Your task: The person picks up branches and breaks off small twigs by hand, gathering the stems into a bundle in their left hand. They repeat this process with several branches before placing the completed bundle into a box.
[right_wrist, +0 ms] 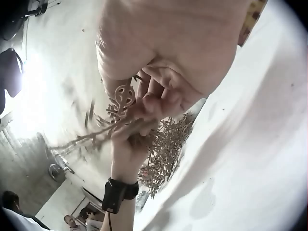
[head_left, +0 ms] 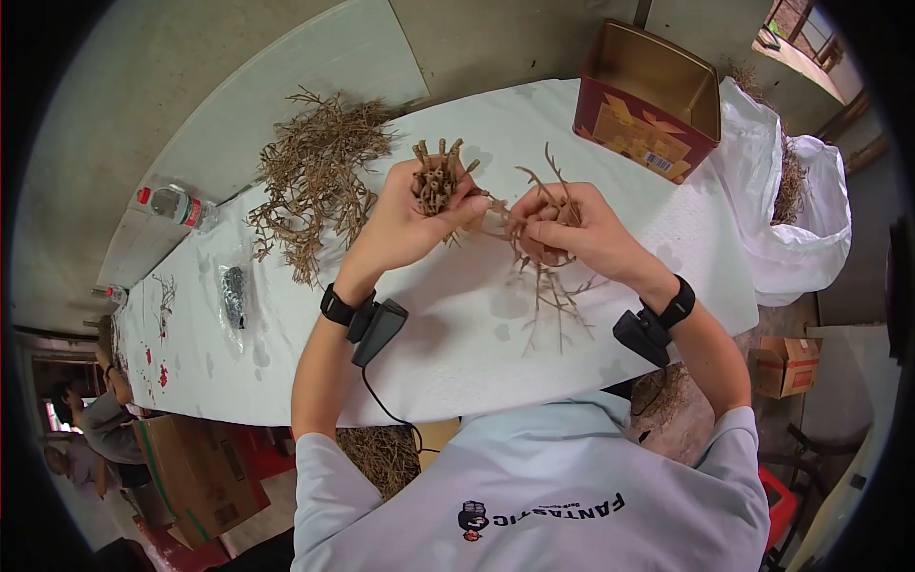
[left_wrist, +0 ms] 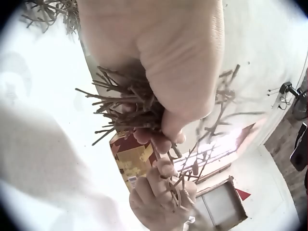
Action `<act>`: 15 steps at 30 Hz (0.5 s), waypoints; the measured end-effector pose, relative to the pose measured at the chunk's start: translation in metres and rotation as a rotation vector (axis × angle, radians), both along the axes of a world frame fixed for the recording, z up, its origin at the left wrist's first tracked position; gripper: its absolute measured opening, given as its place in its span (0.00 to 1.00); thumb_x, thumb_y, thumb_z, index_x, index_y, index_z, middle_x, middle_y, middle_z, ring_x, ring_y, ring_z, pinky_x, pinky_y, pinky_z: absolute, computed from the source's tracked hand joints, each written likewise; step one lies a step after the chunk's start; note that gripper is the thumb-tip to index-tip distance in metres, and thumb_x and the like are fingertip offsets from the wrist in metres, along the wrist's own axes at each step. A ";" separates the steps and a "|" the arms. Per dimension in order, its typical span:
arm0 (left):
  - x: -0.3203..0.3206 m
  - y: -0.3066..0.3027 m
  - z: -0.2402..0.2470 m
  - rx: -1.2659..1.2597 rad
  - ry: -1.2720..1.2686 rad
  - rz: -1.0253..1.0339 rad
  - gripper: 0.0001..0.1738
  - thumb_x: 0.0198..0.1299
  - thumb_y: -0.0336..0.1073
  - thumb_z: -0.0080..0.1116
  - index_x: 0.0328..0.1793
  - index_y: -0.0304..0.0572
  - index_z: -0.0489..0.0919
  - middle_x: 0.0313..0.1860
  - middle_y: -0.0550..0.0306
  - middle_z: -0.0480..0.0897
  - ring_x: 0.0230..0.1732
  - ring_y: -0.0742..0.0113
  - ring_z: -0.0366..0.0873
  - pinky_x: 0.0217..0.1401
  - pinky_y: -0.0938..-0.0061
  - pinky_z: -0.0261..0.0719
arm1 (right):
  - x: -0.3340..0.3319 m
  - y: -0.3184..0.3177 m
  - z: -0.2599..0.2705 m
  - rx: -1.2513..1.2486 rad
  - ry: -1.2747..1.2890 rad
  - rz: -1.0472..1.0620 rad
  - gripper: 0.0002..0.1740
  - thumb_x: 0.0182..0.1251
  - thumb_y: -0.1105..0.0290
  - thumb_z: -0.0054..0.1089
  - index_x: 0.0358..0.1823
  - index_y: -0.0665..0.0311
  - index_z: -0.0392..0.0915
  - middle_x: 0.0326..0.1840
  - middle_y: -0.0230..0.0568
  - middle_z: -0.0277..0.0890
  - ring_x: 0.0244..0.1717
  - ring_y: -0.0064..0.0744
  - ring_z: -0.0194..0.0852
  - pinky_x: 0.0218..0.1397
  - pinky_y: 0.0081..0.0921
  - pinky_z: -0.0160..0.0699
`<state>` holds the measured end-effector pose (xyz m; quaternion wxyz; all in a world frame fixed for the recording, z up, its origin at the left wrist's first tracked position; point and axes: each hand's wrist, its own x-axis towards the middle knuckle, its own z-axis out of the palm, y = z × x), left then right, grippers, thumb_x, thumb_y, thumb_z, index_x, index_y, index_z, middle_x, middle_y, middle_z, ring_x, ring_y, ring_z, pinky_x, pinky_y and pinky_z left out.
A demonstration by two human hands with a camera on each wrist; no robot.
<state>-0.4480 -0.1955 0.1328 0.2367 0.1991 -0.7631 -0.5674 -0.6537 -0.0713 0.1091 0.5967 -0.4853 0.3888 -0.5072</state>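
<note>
My left hand [head_left: 400, 227] grips a bundle of brown branched twigs [head_left: 436, 188], its cut-looking ends pointing up out of the fist. To the right, my right hand [head_left: 596, 234] pinches a thin branched twig [head_left: 556, 307] between thumb and curled fingers, and its forked tips spread below the hand over the table. The two hands are close together, with a thin stem spanning the small space between them. In the right wrist view a flat ring-shaped piece [right_wrist: 125, 95] shows by the fingers. Left of the left hand lies a loose pile of similar twigs [head_left: 310, 181].
A white-covered table [head_left: 457, 353] runs across the view. A red and gold tin box [head_left: 634, 133] stands at the back right, beside a white sack [head_left: 810, 248] of twigs. A plastic bottle [head_left: 174, 205] and a clear bag [head_left: 233, 296] lie left. Other people [head_left: 100, 429] are far left.
</note>
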 end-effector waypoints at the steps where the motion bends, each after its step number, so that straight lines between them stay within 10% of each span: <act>1: 0.002 -0.002 -0.001 0.007 -0.008 -0.014 0.16 0.63 0.24 0.66 0.30 0.39 0.69 0.26 0.61 0.78 0.31 0.75 0.78 0.33 0.76 0.74 | -0.003 -0.001 -0.002 0.004 0.019 0.032 0.09 0.71 0.70 0.61 0.42 0.69 0.77 0.31 0.30 0.75 0.25 0.15 0.65 0.28 0.16 0.62; 15: 0.028 -0.031 0.002 -0.103 -0.179 -0.155 0.08 0.67 0.26 0.64 0.37 0.37 0.74 0.29 0.60 0.79 0.31 0.73 0.79 0.34 0.75 0.74 | -0.006 0.022 0.019 -0.168 0.597 0.125 0.14 0.79 0.66 0.55 0.35 0.69 0.76 0.24 0.26 0.69 0.24 0.18 0.59 0.29 0.22 0.60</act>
